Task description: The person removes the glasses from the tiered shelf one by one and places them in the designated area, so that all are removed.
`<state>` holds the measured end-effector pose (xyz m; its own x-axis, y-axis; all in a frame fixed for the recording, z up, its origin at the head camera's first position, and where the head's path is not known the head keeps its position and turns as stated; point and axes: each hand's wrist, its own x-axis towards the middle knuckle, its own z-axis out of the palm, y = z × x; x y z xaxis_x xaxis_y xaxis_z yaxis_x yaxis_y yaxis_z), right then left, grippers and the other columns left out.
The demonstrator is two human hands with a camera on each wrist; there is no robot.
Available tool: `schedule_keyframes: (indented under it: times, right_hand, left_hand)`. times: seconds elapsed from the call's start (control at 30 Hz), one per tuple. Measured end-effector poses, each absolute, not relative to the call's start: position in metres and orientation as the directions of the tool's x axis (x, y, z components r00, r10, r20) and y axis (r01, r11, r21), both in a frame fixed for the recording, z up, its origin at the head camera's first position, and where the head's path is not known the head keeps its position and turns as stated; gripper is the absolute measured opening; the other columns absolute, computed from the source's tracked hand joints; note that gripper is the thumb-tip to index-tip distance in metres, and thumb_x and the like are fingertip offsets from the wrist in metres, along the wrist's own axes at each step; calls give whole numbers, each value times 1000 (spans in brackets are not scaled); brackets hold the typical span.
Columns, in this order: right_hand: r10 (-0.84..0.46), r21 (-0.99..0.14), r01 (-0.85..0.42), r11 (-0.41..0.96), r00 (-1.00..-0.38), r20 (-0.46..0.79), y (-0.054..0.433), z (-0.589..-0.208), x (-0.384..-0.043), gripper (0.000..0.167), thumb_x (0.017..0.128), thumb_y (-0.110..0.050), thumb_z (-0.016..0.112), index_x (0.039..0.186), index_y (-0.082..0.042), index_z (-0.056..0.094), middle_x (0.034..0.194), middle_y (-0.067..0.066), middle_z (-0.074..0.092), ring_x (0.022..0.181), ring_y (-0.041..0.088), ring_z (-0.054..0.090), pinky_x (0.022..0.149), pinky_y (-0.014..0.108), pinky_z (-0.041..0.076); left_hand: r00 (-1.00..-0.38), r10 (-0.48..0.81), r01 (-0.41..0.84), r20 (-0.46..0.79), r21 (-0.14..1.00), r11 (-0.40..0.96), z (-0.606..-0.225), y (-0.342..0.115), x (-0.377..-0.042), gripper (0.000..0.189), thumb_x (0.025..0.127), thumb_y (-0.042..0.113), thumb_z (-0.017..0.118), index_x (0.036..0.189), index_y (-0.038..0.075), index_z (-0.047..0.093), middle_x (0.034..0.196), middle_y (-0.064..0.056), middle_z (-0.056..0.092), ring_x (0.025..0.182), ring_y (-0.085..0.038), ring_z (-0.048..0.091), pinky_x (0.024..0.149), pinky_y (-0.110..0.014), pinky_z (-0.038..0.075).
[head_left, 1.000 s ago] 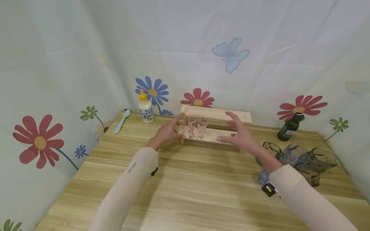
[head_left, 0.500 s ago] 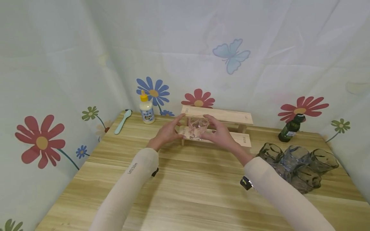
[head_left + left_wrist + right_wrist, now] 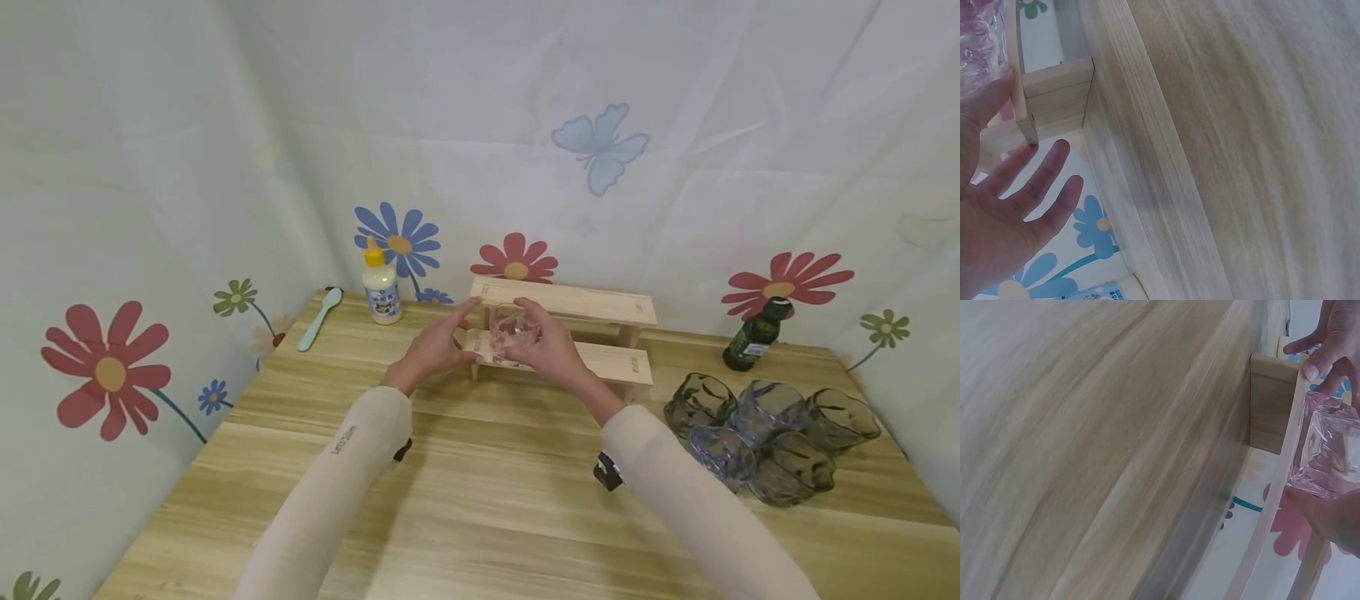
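A clear pinkish faceted glass stands at the left end of the lower board of a small two-tier wooden shelf. My right hand holds the glass from its right side, thumb in front and fingers around the back. In the right wrist view the glass sits against the board, the thumb at its side. My left hand is at the shelf's left end, fingers spread. The left wrist view shows the left hand with its thumb at the board's edge and a fingertip by the board's end.
Several dark and bluish glasses stand grouped at the right. Behind them is a green bottle. A yellow-capped bottle and a pale green spoon are at the back left. A floral curtain hangs behind the wooden table.
My right hand has moved left from the shelf's right part to the glass and closed around its side. The left hand has stayed nearly still. The glasses at the right are now uncovered.
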<state>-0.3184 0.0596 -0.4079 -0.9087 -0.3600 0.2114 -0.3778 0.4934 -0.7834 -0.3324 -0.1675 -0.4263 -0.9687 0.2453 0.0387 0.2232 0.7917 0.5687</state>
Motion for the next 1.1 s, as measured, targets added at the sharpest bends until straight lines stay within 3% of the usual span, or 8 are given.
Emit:
schedule_keyframes:
  times: [0.07,0.27,0.47,0.63,1.1]
  right_hand:
    - [-349,-792,-363,490,-915,203,58,-408,-319,84,81,-19,84,152,-16,39,142,22,54,85,29,65,71,36,54]
    - [-328,-821,-329,467,-926,185,51,-410,-324,90,77,-18,87,153,-17,37,141,23,55,121,38,61,95,50,54]
    - [-322,-844,-306,441,-931,169,49,-413,-326,95,75,-18,89,153,-17,35,141,24,54,133,39,52,102,52,50]
    - [-322,-826,-315,468,-931,172,49,-413,-326,96,75,-20,89,154,-17,35,137,23,57,132,39,52,104,54,47]
    - [-302,-810,-293,507,-941,152,50,-413,-326,94,73,-20,90,151,-19,39,125,16,63,118,34,61,94,50,53]
  left_hand:
    - [-969,244,222,38,568,792,-426,-167,-332,102,81,28,84,158,40,19,142,-11,59,97,-28,70,87,-47,55]
    - [-970,241,219,37,570,792,-423,-167,-333,102,81,26,84,158,40,19,141,-12,59,98,-29,70,88,-47,55]
    - [-971,238,216,35,567,795,-423,-167,-334,102,81,26,84,158,40,19,141,-12,59,99,-29,69,90,-48,55]
    - [-972,233,209,31,568,796,-425,-167,-333,102,81,25,84,158,40,19,141,-12,59,100,-30,69,91,-48,55]
    - [-970,241,222,40,564,795,-426,-167,-331,101,82,24,84,158,39,20,140,-12,60,98,-30,70,87,-47,55]
